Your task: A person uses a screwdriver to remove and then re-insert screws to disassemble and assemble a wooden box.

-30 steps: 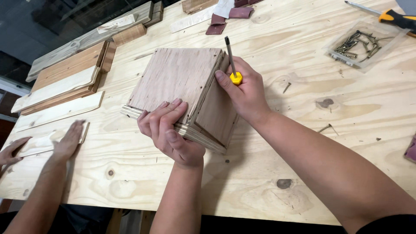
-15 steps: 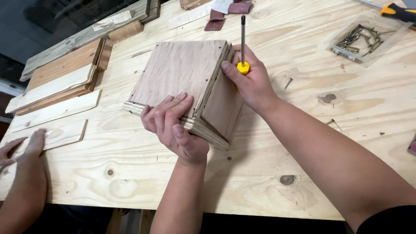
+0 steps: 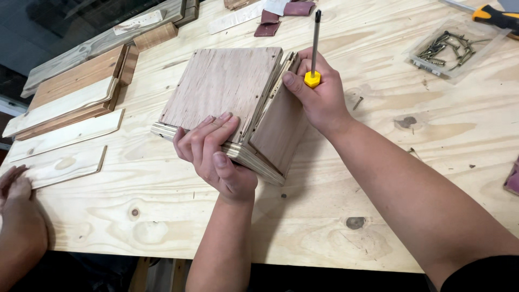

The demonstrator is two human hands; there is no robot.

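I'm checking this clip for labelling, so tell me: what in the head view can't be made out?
- Plywood box: its inside and underside are hidden by its own panels.
- Screwdriver: the handle is buried in the right hand; only shaft and yellow collar show.
- Left hand: the palm is hidden against the box corner.
- Another person's hand: cut off by the left edge.
- Screws in the clear tray: too small to count.

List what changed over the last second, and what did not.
The screwdriver in the right hand swung from leaning left to nearly upright. A co-worker's hand slid off the pale board toward the table edge. The left hand still grips the plywood box.
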